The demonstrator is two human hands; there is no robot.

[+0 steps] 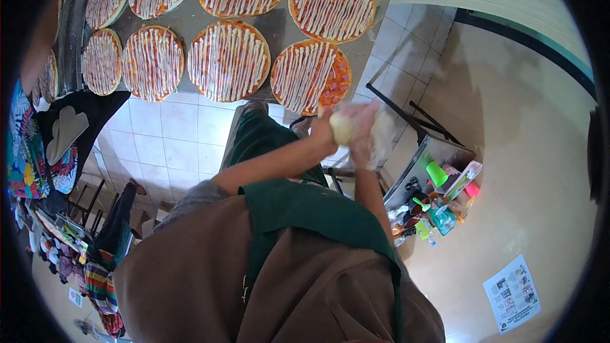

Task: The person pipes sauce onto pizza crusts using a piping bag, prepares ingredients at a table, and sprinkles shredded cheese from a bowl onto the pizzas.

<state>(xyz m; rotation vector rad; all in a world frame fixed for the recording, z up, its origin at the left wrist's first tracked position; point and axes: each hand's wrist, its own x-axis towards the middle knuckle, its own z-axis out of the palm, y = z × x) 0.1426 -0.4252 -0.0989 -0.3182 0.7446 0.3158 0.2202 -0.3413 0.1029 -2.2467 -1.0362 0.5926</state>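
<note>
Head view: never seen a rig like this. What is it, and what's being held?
No robot here: a camera on a person's head looks down over their brown and green clothes at their hands. It's the only view. Round pizzas lie on a table, most striped with pale sauce; the pizza nearest the hands is partly unstriped. The left hand and right hand hold a clear plastic bag with something pale inside, blurred.
</note>
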